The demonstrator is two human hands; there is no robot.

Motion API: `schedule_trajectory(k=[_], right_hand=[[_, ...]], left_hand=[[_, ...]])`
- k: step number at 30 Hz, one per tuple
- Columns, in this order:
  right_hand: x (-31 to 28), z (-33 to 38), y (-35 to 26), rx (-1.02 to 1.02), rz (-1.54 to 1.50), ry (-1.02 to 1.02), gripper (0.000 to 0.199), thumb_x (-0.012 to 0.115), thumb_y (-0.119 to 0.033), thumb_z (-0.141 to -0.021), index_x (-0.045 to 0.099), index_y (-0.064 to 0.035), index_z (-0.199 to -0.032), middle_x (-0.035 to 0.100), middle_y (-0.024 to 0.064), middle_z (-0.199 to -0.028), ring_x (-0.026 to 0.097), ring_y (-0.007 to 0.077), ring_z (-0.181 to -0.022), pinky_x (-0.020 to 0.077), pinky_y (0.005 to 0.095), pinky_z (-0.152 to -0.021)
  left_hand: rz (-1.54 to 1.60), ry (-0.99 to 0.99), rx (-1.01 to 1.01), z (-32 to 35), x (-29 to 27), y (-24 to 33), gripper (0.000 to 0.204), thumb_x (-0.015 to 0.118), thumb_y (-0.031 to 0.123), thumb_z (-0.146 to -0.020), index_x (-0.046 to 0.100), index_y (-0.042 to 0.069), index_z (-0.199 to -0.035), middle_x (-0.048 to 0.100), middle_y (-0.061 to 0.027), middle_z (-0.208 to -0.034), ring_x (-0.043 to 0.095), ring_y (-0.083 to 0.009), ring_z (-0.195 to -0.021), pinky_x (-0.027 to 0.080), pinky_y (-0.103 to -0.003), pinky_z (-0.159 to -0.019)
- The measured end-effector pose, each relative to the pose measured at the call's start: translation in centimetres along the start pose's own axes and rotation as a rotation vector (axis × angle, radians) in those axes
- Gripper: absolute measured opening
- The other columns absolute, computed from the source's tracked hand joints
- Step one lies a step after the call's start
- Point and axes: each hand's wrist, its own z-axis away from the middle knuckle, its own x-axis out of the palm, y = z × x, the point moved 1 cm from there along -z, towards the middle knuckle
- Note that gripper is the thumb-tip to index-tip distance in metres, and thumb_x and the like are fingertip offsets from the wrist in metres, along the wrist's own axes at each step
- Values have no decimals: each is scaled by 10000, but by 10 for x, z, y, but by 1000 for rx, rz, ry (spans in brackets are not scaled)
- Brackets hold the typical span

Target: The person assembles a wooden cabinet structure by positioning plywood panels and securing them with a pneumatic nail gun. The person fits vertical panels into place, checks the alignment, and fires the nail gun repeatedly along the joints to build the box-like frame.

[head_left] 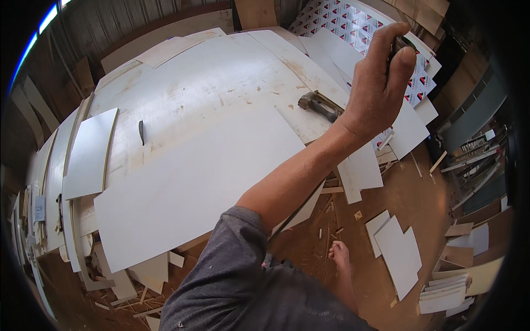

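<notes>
Dark object (398,44): one, small, far right, mostly covered by fingers; kind cannot be told. It could drop if the grip is as partial as it looks.

Small panel (90,151): one, left, just beside the large panel. A bump could skew it.

Black strip (141,132): one, left, loose on the table (182,77). A sliding sheet could trap it and get scratched.

Offcuts (153,272): several, near left, low down. Underfoot, they could cause a trip.

Large panel (199,182): one, white, centre, near edge apparently overhanging. Weight leaned there could tip it.

Cord (300,212): dark, thin, below the forearm, run partly hidden. Pulled, it could snag a corner.

Tool (322,106): one, black handle, right, close to the forearm. A low arm sweep could knock it down.

Right hand (340,252): near right, low, fingers curled; whether it holds anything cannot be told.

Left hand (380,80): far right, raised against the patterned sheet (337,19), fingers closed about the dark object.

Floor boards (398,254): near right, overlapping. A misstep could crack them.
</notes>
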Motion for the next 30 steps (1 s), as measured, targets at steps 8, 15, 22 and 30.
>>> schedule_trajectory(k=[8, 15, 22, 30], right_hand=[[4, -118, -160, -350, 102, -103, 273, 512, -161, -955, 596, 4, -1156, 611, 49, -831, 566, 91, -629, 487, 252, -559], [87, -296, -369, -1131, 512, -81, 370, 593, -175, -884, 570, -10, -1214, 590, 184, -1059, 576, 301, -995, 459, 394, -889], [156, -423, -422, -1029, 1162, -52, 613, 610, -133, -831, 380, -10, -1386, 495, 224, -1298, 470, 382, -1229, 401, 464, -1040], [155, -450, -437, -1164, 994, -130, 655, 607, -163, -794, 366, -20, -1386, 593, 235, -1103, 577, 445, -1054, 468, 495, -913]], left_hand=[[-149, 40, -338, 44, -55, -69, 479, 286, 400, -1060, 408, 52, -1365, 415, 28, -609, 317, -25, -474, 266, -186, -434], [-439, 282, -969, 201, -90, -41, 425, 418, 306, -1042, 351, 50, -1375, 390, 39, -705, 350, -56, -625, 329, -209, -571], [-834, 908, -993, 310, -47, -6, 363, 418, 356, -1040, 466, 111, -1303, 464, 37, -750, 369, -27, -601, 347, -193, -548], [-1088, 908, -1094, 332, -17, -11, 399, 460, 447, -1008, 514, 133, -1248, 558, -22, -841, 532, -134, -748, 463, -305, -726]])
